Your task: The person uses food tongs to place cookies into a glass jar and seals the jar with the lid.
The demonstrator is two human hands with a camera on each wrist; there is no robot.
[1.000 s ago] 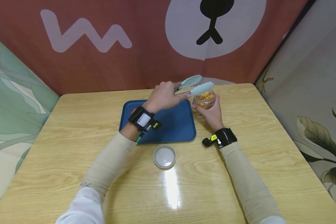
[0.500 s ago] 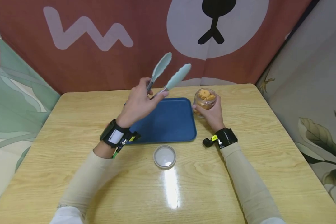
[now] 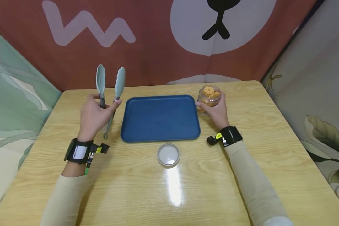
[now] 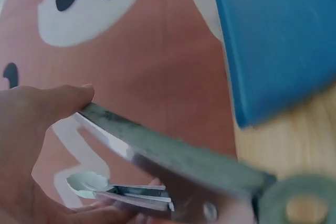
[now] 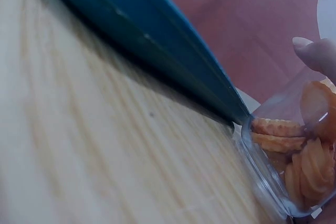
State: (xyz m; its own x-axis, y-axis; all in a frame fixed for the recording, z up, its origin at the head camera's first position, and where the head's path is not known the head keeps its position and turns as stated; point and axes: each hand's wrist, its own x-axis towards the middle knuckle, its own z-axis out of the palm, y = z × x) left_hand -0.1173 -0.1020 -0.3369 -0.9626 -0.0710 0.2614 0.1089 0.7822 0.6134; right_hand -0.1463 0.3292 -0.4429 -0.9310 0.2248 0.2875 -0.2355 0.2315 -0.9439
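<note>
My left hand (image 3: 94,116) grips a pair of tongs (image 3: 119,83) left of the blue tray (image 3: 161,119). The tongs have pale mint tips and metal arms. Their tips point away from me, spread apart with nothing between them. In the left wrist view the thumb lies along one arm of the tongs (image 4: 173,153). At the tray's right side, my right hand (image 3: 217,113) holds a clear jar (image 3: 209,99) of golden cookies (image 3: 209,91), thumb on one side and fingers round the other. The right wrist view shows several cookies (image 5: 310,177) through the jar's wall.
A round clear lid (image 3: 168,155) lies on the wooden table (image 3: 135,188) just in front of the tray. Behind the table's far edge hangs a red-brown cloth (image 3: 149,62) with a printed animal face. Patterned cloths stand at both sides.
The left hand has carried the tongs from above the jar leftward across the tray to its left side. The tongs have turned to point away from me. The right hand stays on the jar.
</note>
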